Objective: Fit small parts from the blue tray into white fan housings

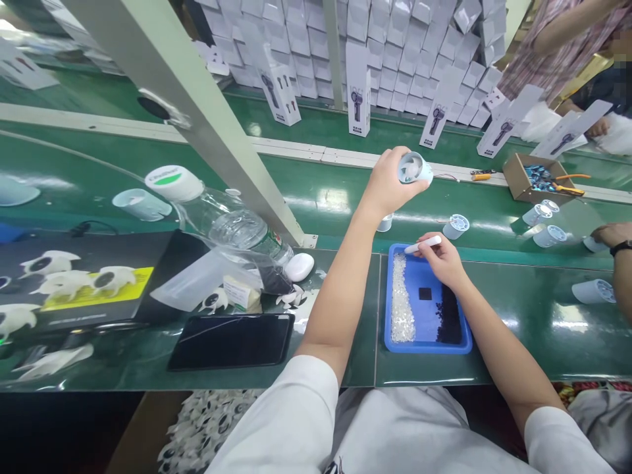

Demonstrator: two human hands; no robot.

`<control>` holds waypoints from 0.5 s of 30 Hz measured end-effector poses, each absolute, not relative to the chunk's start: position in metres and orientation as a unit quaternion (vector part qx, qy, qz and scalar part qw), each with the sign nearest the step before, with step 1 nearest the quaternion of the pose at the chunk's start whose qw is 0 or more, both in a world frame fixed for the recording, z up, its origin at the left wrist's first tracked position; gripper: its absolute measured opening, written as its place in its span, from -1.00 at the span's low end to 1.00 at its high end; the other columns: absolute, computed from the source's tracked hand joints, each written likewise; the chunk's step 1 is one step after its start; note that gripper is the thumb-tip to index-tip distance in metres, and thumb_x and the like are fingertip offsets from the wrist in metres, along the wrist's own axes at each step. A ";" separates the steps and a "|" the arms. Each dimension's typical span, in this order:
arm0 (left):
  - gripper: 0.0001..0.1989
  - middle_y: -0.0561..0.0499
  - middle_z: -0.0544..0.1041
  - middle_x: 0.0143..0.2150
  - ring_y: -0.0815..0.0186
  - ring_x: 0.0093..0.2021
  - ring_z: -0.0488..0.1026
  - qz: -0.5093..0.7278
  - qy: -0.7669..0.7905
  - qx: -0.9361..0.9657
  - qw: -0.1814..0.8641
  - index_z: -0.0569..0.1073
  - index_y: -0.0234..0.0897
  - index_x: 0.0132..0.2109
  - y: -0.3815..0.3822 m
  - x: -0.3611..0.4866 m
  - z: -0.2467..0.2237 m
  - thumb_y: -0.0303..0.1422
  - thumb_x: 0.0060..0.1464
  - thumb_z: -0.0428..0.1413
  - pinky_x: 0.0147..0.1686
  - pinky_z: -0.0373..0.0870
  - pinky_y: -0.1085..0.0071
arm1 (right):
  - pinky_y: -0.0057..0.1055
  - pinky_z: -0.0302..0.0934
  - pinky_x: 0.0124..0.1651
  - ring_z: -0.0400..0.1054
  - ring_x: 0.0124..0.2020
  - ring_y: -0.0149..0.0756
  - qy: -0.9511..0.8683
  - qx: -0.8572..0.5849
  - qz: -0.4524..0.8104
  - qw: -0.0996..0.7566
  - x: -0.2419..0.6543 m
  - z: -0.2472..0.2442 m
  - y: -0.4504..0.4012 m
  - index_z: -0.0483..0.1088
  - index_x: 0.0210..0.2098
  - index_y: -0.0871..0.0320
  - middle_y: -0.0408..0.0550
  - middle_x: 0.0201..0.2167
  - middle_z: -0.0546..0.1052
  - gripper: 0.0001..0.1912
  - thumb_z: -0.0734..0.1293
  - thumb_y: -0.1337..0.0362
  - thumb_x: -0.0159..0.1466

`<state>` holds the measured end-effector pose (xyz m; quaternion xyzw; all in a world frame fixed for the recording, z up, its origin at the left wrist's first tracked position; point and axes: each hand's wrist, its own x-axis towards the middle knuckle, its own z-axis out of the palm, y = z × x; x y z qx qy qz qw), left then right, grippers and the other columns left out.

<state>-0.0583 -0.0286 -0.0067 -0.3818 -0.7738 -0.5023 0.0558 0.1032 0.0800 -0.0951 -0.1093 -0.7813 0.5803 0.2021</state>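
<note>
My left hand (389, 185) is raised over the bench with its fingers wrapped round a light blue fan housing (426, 172). White blades show inside the housing's open end, which faces me. My right hand (444, 261) pinches a white pen-like tool (428, 243), its tip down at the upper left of a blue tray (428, 349). Small clear-white pieces (402, 309) fill the tray's left side and small black pieces (450, 317) its right. Between them lies a black square (424, 293). Beyond the tray stand a light blue housing (455, 226) and another (385, 223), partly hidden by my left wrist.
Left of my arm are a black tablet-like slab (231, 341), a water bottle (241, 227), a white mouse-shaped object (299, 267) and white fan blades (49, 262). A metal post (212, 112) rises there. A co-worker's hand (615, 234) is near housings (594, 291) at right. A cardboard box (518, 181) sits behind.
</note>
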 end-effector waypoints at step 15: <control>-0.36 -0.43 0.17 0.34 -0.15 0.35 0.15 -0.313 -0.939 -0.005 -0.143 0.26 -0.39 0.21 -0.077 -0.095 -0.034 -0.46 -0.06 0.17 0.20 0.27 -0.05 | -0.26 0.46 -0.24 0.52 -0.40 -0.27 -0.784 -0.097 0.583 0.194 0.105 -0.094 0.079 0.38 -0.29 0.05 -0.15 -0.42 0.54 -0.57 0.40 -0.17 0.12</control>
